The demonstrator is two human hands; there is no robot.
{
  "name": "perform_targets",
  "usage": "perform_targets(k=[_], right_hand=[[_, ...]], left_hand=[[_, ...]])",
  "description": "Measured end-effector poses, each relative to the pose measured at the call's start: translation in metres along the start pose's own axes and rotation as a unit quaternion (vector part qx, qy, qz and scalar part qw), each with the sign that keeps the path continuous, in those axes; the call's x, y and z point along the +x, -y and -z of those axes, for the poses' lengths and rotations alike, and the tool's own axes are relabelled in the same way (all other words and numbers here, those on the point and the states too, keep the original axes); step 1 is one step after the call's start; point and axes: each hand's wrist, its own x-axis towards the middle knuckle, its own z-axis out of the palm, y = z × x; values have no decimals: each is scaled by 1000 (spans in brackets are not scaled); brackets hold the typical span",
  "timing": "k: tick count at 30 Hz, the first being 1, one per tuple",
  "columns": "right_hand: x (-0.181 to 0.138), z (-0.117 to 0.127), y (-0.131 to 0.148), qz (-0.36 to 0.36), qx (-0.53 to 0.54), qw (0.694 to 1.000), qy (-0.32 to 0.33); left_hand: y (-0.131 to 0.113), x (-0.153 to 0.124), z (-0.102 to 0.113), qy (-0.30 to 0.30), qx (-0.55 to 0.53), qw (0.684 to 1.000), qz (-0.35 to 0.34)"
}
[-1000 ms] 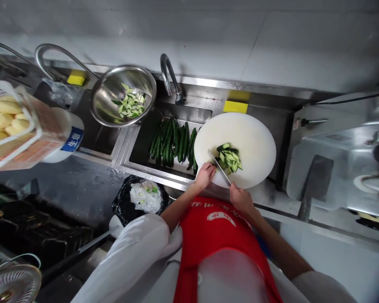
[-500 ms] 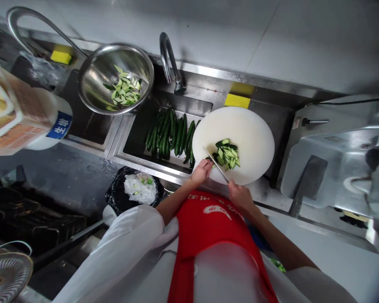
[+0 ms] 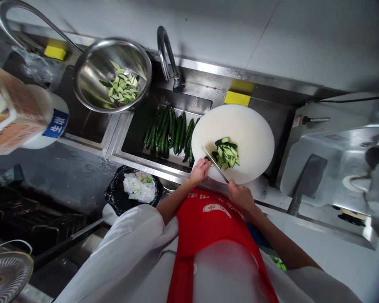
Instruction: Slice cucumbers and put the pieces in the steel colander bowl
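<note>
My right hand (image 3: 241, 196) is closed round the handle of a kitchen knife (image 3: 219, 168), whose blade slants across the left front of a round white cutting board (image 3: 255, 134). Just left of the blade, my left hand (image 3: 201, 170) presses with bent fingers on a cucumber (image 3: 206, 158), mostly hidden under the fingers. Cut cucumber pieces (image 3: 228, 154) lie heaped to the right of the blade. Behind and left of the board, several whole cucumbers (image 3: 164, 131) rest in the sink.
A steel bowl (image 3: 88, 78) with green slices stands left of the faucet (image 3: 163, 46). Behind the board is a yellow sponge (image 3: 237, 98). A black-lined bin (image 3: 113, 189) stands below the sink edge, a steel machine (image 3: 328, 160) at the right, an orange basket (image 3: 19, 113) at the left.
The camera view has shifted slightly, so the bowl and basket sit a little further left and up. Hands, knife and cut pieces stay almost in the same place on the board.
</note>
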Motion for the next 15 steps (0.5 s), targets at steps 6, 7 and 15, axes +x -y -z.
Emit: perform_targets(k=[6, 7, 15], right_hand=[[-4, 2, 1, 2, 5, 1000, 4], [-5, 2, 1, 0, 9, 1000, 5], [-7, 2, 0, -4, 19, 1000, 17]], left_hand=[[-2, 1, 2, -3, 1, 1000, -15], [-2, 1, 3, -5, -2, 1000, -13], [-2, -2, 3, -15, -19, 1000, -8]])
